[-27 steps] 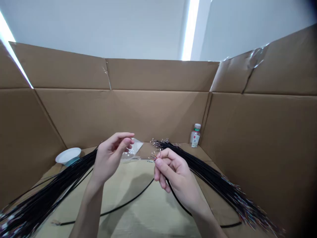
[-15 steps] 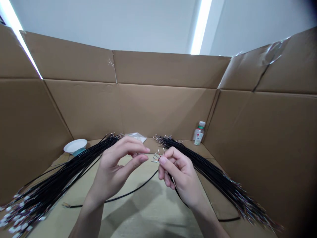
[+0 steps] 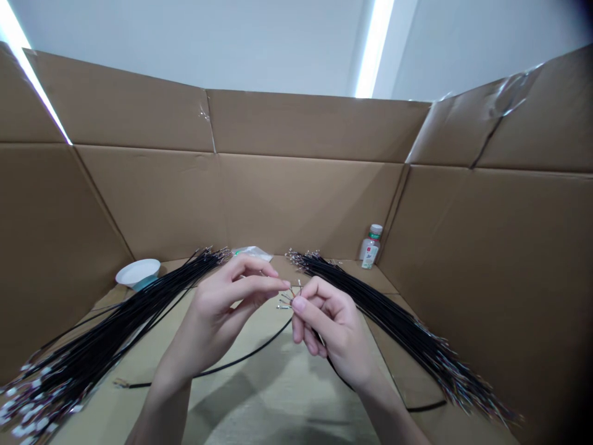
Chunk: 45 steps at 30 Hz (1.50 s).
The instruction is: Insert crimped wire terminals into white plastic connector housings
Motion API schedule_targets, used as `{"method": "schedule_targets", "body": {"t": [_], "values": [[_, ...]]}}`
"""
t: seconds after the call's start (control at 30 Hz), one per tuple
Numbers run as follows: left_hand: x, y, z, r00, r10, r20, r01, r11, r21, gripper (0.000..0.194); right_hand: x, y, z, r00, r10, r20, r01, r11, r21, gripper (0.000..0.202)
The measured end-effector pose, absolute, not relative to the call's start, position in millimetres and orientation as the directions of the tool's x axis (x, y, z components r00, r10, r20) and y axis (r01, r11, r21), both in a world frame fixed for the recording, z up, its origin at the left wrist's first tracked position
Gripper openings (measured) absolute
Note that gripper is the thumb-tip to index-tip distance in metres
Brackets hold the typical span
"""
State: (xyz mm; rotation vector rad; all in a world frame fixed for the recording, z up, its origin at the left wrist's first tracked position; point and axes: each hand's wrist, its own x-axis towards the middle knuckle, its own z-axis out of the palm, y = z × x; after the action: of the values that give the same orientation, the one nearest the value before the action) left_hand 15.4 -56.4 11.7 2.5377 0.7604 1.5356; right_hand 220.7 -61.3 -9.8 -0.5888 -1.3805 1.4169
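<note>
My right hand (image 3: 331,324) pinches the end of a black cable (image 3: 259,349) between thumb and index finger. Thin coloured wires (image 3: 288,299) with small metal tips fan out from that pinch toward the left. My left hand (image 3: 231,303) is beside them, its index fingertip at the upper wires; thumb and fingers are close together, and whether they grip a wire is too small to tell. The cable curves below both hands, passes behind my left wrist and ends at the lower left in bare wires (image 3: 121,384).
Black cable bundles lie at the left (image 3: 134,315) and right (image 3: 393,327), the left one with white connectors. A white bowl (image 3: 138,273), a clear plastic bag (image 3: 254,253) and a bottle (image 3: 370,248) stand or lie near the cardboard walls (image 3: 310,204).
My left hand has moved slightly right, its index finger extending to the wires and its thumb drawing in under the fingers. My right hand has shifted slightly left, still pinching the cable end.
</note>
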Motion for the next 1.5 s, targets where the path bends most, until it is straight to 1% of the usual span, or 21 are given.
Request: {"method": "schedule_targets", "body": {"t": [0.13, 0.33, 0.53, 0.7, 0.9, 1.03, 1.17, 1.23, 1.33, 1.4, 1.5], "values": [[15, -56, 11, 0.380, 0.479, 0.791, 0.349, -0.867, 0.357, 0.032, 221, -62, -8, -0.399, 0.868, 0.295, -0.329, 0.165, -0.930, 0.029], [15, -56, 14, 0.384, 0.577, 0.720, 0.334, -0.814, 0.474, 0.024, 219, -64, -8, -0.421, 0.857, 0.298, -0.307, 0.175, -0.936, 0.030], [13, -53, 16, 0.402, 0.648, 0.647, 0.300, -0.761, 0.576, 0.016, 221, -64, -8, -0.383, 0.869, 0.312, -0.324, 0.189, -0.927, 0.027], [12, -53, 17, 0.436, 0.652, 0.621, 0.273, -0.753, 0.599, 0.015, 222, -64, -12, -0.342, 0.881, 0.328, -0.368, 0.196, -0.909, 0.025], [12, -55, 18, 0.443, 0.660, 0.607, 0.271, -0.744, 0.611, 0.014, 221, -62, -15, -0.281, 0.885, 0.371, -0.393, 0.247, -0.886, 0.022], [13, -55, 19, 0.444, 0.660, 0.606, 0.272, -0.744, 0.611, 0.012, 222, -64, -16, -0.249, 0.886, 0.392, -0.368, 0.288, -0.884, 0.023], [13, -55, 18, 0.442, 0.650, 0.618, 0.268, -0.753, 0.601, 0.013, 224, -67, -16, -0.198, 0.879, 0.433, -0.292, 0.369, -0.882, 0.020], [13, -54, 16, 0.407, 0.667, 0.625, 0.280, -0.742, 0.609, 0.015, 223, -68, -16, -0.158, 0.872, 0.463, -0.252, 0.418, -0.873, 0.018], [14, -52, 12, 0.283, 0.712, 0.643, 0.265, -0.702, 0.661, 0.020, 221, -67, -20, -0.090, 0.844, 0.529, -0.233, 0.499, -0.835, 0.014], [16, -51, 10, 0.204, 0.736, 0.646, 0.215, -0.677, 0.703, 0.020, 219, -67, -22, -0.058, 0.823, 0.565, -0.227, 0.540, -0.811, 0.010], [20, -51, 10, 0.148, 0.757, 0.637, 0.112, -0.653, 0.749, 0.016, 218, -68, -24, -0.032, 0.812, 0.583, -0.231, 0.561, -0.795, 0.009]]}}
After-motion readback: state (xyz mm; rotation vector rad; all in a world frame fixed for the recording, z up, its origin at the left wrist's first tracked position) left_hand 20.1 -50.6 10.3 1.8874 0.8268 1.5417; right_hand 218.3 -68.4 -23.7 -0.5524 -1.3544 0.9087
